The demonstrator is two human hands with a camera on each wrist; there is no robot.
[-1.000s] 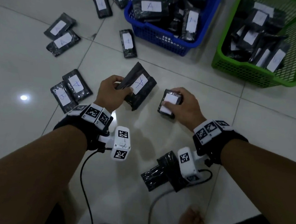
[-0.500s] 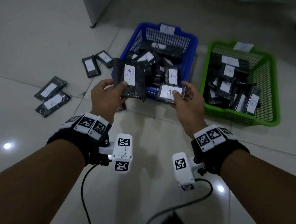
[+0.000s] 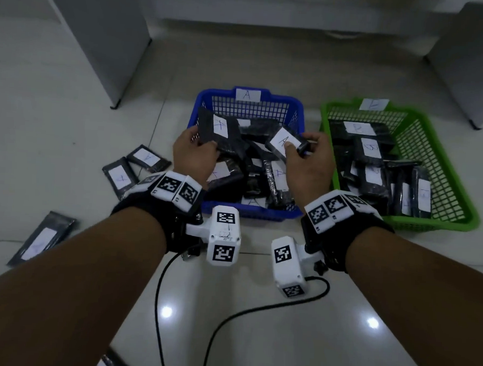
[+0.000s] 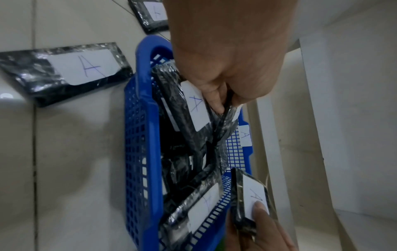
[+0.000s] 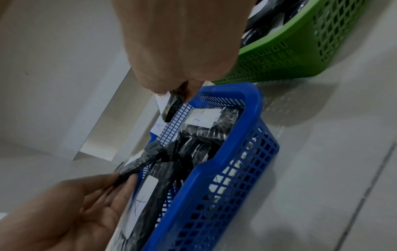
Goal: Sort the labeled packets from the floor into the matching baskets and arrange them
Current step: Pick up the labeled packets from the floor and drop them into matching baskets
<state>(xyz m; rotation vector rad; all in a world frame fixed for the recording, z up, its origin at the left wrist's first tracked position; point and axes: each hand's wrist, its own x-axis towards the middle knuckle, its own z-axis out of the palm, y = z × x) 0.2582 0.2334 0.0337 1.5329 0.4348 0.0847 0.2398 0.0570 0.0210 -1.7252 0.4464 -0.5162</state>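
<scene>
Both forearms reach forward side by side, left hand [image 3: 195, 152] and right hand [image 3: 308, 164] with fingers curled, pinching.

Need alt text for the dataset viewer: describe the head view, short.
Two hands hold black packets labeled A over the blue basket tagged A: left hand grips one packet, right hand pinches another. A green basket of packets sits to its right; more packets lie on the floor at left.

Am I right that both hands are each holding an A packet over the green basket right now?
Not quite. The left hand and the right hand each hold an A packet, the left packet and the right packet, but over the blue basket labelled A, not the green basket. The head view shows it.
</scene>
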